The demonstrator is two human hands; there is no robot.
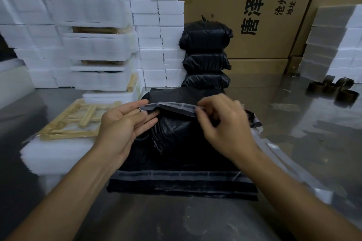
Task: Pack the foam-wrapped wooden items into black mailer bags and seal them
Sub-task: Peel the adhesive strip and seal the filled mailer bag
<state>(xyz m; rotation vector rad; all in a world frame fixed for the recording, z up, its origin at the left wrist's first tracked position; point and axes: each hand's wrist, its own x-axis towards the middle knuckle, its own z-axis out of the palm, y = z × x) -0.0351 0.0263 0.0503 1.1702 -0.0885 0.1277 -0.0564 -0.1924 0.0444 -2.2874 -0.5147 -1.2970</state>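
A filled black mailer bag (pixel 176 135) lies in front of me on a pile of flat black mailer bags (pixel 182 184). Its flap with the grey adhesive strip (pixel 172 106) stands up at the far side. My left hand (pixel 125 123) holds the flap's left end, palm up, thumb above and fingers beneath. My right hand (pixel 221 123) pinches the liner at the strip's right end. A clear peeled liner (pixel 290 162) trails to the right. Left of the bag, a wooden item (pixel 78 121) lies on foam sheets (pixel 56 154).
Three sealed black bags (pixel 205 55) are stacked behind. Piles of foam-wrapped items (pixel 88 35) and white foam blocks (pixel 160 31) fill the back left. Cardboard boxes (pixel 264 15) stand at the back, empty tape cores (pixel 333 88) and more foam (pixel 337 43) at right.
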